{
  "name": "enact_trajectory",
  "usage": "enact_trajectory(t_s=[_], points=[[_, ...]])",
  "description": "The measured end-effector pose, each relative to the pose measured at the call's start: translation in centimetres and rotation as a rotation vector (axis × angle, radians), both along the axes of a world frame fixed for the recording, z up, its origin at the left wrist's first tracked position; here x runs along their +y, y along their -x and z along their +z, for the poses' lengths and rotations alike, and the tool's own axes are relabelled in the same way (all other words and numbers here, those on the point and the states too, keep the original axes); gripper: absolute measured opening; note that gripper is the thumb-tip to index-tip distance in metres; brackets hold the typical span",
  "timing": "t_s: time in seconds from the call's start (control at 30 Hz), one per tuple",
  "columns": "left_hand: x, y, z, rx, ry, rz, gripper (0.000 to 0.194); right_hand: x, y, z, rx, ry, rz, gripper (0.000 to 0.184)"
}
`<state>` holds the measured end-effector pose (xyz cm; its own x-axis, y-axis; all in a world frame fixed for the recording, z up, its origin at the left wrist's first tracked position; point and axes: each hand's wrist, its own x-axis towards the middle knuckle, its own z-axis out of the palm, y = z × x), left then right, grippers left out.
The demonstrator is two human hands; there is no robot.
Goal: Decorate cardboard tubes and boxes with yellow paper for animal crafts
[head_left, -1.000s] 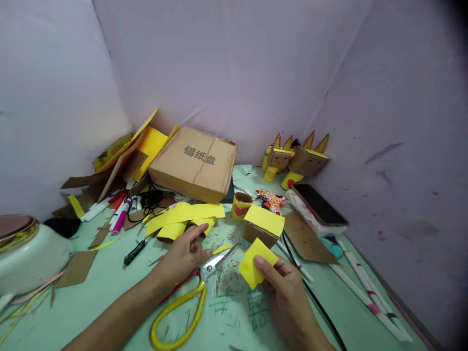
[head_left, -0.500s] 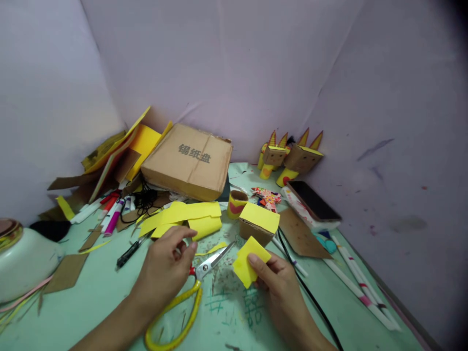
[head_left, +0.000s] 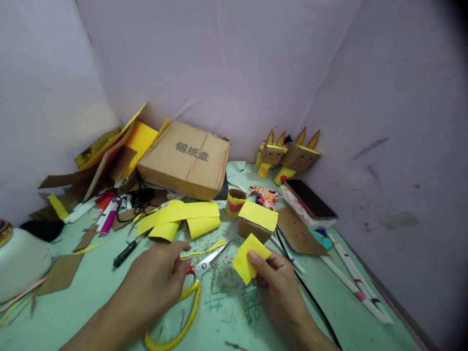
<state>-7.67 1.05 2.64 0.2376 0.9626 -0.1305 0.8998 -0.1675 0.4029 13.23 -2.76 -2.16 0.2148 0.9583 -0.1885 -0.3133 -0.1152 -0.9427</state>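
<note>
My right hand (head_left: 283, 287) pinches some small yellow paper pieces (head_left: 250, 258) between thumb and fingers, just in front of a small cardboard box with a yellow top (head_left: 258, 222). My left hand (head_left: 157, 275) holds nothing; its index finger and thumb are apart beside the scissors (head_left: 210, 262) and partly cover one yellow handle. The scissors lie on the table, blades slightly apart and pointing away to the right. A thin yellow paper strip (head_left: 204, 249) lies beyond the blades. Behind it are yellow-covered paper tubes (head_left: 203, 226) and a small yellow cup-like tube (head_left: 234, 204).
A large cardboard box (head_left: 186, 158) stands at the back beside stacked yellow and brown card (head_left: 127, 146). Markers (head_left: 108, 217) and a black pen (head_left: 126, 253) lie left. Cardboard figures (head_left: 300, 157), a phone (head_left: 310, 200), a black cable (head_left: 307, 287) and white sticks (head_left: 356, 282) are right.
My left hand has lowered slightly toward the scissors' handles and turned more palm-down. My right hand keeps its pinch on the yellow paper. The view has shifted a little.
</note>
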Motion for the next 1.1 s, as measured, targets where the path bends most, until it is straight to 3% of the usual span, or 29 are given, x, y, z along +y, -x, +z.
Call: enact_trajectory(t_s=[0.07, 0.27, 0.43, 0.57, 0.77, 0.9, 1.03, 1.1], points=[[1.3, -0.4, -0.3, 0.016, -0.012, 0.075, 0.032, 0.0, 0.0, 0.0, -0.021, 0.004, -0.008, 0.031], [3.4, -2.2, -1.8, 0.03, -0.134, 0.14, 0.026, -0.1, 0.1, 0.3, -0.026, 0.021, -0.015, 0.034], [4.0, -2.2, 0.8, -0.018, -0.273, 0.116, 0.025, 0.0, -0.1, -0.2, -0.044, 0.0, -0.007, 0.033], [4.8, -2.8, 2.5, 0.06, -0.36, -0.039, 0.022, 0.1, -0.3, -0.7, -0.027, 0.005, 0.018, 0.033], [5.2, -3.7, 1.8, 0.116, -0.354, -0.116, 0.032, 0.1, -0.4, -0.6, -0.03, -0.005, 0.012, 0.031], [4.3, -2.7, 1.8, -0.005, -0.324, -0.034, 0.052, 0.0, -0.3, -0.3, -0.037, -0.007, 0.017, 0.034], [2.2, -2.2, 2.0, -0.32, -0.073, 0.006, 0.031, 0.0, -0.3, -0.4, -0.06, 0.003, 0.036, 0.035], [1.0, -2.0, 1.9, -0.257, 0.034, -0.042, 0.019, 0.0, -0.3, -0.4, -0.062, 0.006, 0.035, 0.035]])
